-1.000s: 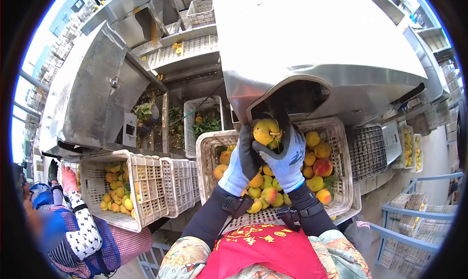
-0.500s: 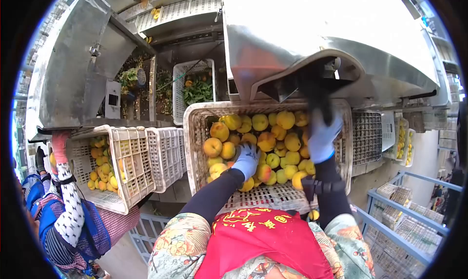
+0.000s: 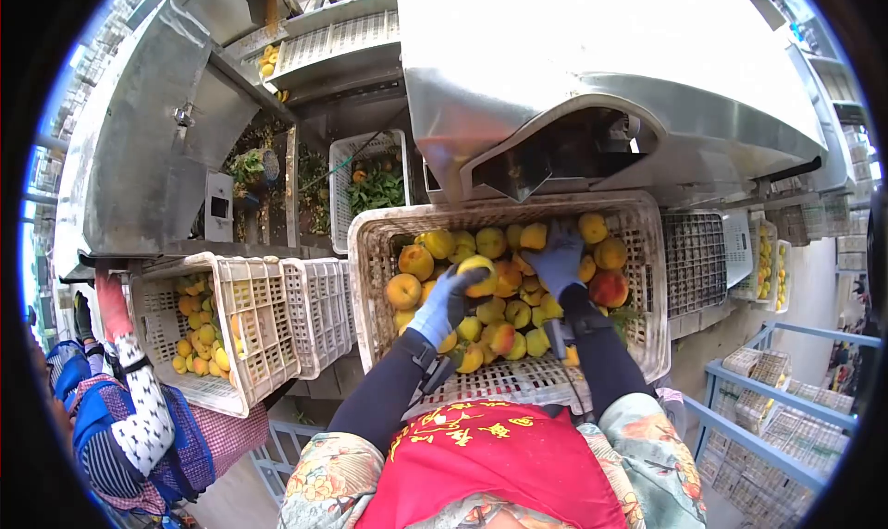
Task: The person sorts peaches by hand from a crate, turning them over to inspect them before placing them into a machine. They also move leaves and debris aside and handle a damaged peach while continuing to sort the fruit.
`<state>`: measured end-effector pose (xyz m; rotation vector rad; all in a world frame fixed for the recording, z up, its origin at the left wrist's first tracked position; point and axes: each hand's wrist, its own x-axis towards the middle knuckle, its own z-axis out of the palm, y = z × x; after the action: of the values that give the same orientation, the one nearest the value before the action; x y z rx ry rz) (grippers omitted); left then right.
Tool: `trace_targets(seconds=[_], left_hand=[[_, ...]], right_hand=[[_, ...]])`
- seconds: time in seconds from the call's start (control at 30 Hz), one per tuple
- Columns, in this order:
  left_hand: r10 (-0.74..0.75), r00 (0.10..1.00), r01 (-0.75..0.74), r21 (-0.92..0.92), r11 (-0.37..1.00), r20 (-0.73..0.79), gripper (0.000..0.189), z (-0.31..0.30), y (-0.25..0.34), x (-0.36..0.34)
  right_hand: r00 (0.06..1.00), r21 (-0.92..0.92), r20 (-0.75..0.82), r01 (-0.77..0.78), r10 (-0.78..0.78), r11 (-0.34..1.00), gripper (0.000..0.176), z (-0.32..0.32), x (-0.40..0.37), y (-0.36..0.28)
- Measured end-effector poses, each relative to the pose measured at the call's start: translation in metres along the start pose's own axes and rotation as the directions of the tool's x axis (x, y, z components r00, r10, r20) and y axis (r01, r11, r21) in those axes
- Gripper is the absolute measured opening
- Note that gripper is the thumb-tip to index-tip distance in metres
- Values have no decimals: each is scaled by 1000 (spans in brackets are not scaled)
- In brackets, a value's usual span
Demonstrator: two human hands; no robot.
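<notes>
A white plastic crate (image 3: 370, 252) full of yellow and reddish peaches stands in front of me under a steel machine chute (image 3: 555, 150). My left hand (image 3: 444, 302), in a blue-grey glove, grips a yellow peach (image 3: 478, 275) near the crate's middle. My right hand (image 3: 558, 256), also gloved, lies palm down on the fruit pile further right, fingers over a peach; whether it grips one I cannot tell.
A second white crate (image 3: 264, 321) with peaches stands at the left, and another person's red-gloved hand (image 3: 111, 302) is at its edge. Behind lies a crate with leaves (image 3: 375, 182). An empty dark crate (image 3: 694, 261) and blue racks (image 3: 777, 418) are at the right.
My right hand has dropped from the chute opening onto the fruit. My left hand has risen from the pile with a peach in it. The view shifted slightly.
</notes>
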<state>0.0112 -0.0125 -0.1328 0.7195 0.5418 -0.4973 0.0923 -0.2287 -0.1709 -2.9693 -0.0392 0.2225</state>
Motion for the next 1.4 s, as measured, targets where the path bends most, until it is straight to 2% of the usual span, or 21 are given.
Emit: trace_targets(seconds=[0.07, 0.13, 0.2, 0.27, 0.3, 0.37, 0.4, 0.43, 0.47, 0.53, 0.73, 0.93, 1.03, 1.1, 1.13, 1.17, 1.2, 1.27, 1.3, 1.33, 1.4], left_hand=[[-19, 995, 39, -212, 976, 96, 53, -2, 5, 4], [40, 967, 92, -488, 868, 253, 61, 13, 19, -8], [100, 905, 106, -448, 888, 414, 69, 34, 25, -20], [256, 845, 86, -592, 802, 469, 74, 58, 37, -41], [301, 816, 83, -616, 783, 494, 78, 61, 41, -44], [293, 822, 89, -619, 781, 488, 80, 77, 51, -57], [280, 834, 100, -630, 770, 475, 81, 83, 53, -60], [358, 683, 222, -647, 729, 637, 78, 83, 53, -59], [352, 677, 223, -636, 739, 646, 78, 86, 52, -60], [321, 857, 5, -627, 779, 404, 77, 96, 53, -66], [313, 896, -33, -655, 755, 316, 81, 90, 63, -67], [310, 935, -175, -534, 827, 174, 79, 67, 64, -64], [292, 944, -174, -514, 840, 157, 75, 62, 66, -65], [285, 939, -140, -543, 828, 194, 69, 61, 65, -63], [280, 936, -125, -542, 831, 213, 65, 70, 72, -68], [250, 911, -38, -539, 841, 326, 65, 65, 75, -63], [224, 871, 46, -526, 849, 438, 65, 58, 77, -57], [174, 823, 117, -461, 879, 540, 64, 45, 82, -52], [113, 754, 184, -374, 909, 647, 64, 45, 88, -48], [124, 749, 177, -377, 909, 651, 64, 53, 89, -45], [155, 957, 0, -536, 844, 244, 68, 80, 83, -43]], right_hand=[[993, 128, -87, 91, -80, 988, 96, -42, -14, -5], [959, 474, 154, 141, -240, 869, 91, -89, -31, -16], [948, 593, 54, 223, -314, 774, 86, -117, -50, -33], [970, 877, -198, 241, -145, 416, 94, -129, -66, -51], [967, 876, -209, 251, -145, 411, 94, -136, -71, -59], [823, 526, -517, 522, -235, 672, 105, -144, -76, -73], [819, 526, -526, 524, -228, 669, 105, -144, -76, -78], [817, 493, -547, 493, -185, 717, 108, -143, -74, -81], [810, 460, -570, 455, -140, 763, 111, -144, -71, -85], [800, 503, -594, 455, -89, 735, 108, -150, -62, -87], [779, 480, -620, 467, -89, 743, 96, -168, -23, -86], [777, 367, -585, 509, -232, 779, 92, -161, 6, -85], [842, 429, -499, 445, -204, 786, 91, -155, 21, -88], [883, 237, -454, 253, -124, 938, 87, -133, 55, -95], [961, 197, -222, 210, -165, 958, 79, -175, 52, -109], [785, 159, -606, 280, -130, 947, 72, -165, 52, -114], [465, 98, -882, 332, -73, 938, 64, -156, 50, -117], [547, 379, -837, 563, 12, 734, 63, -184, 8, -114], [896, 774, -428, 430, -117, 465, 72, -213, -25, -115], [831, 697, -420, 552, -364, 457, 90, -211, -38, -118], [780, 454, -502, 605, -373, 654, 92, -181, -64, -129]])
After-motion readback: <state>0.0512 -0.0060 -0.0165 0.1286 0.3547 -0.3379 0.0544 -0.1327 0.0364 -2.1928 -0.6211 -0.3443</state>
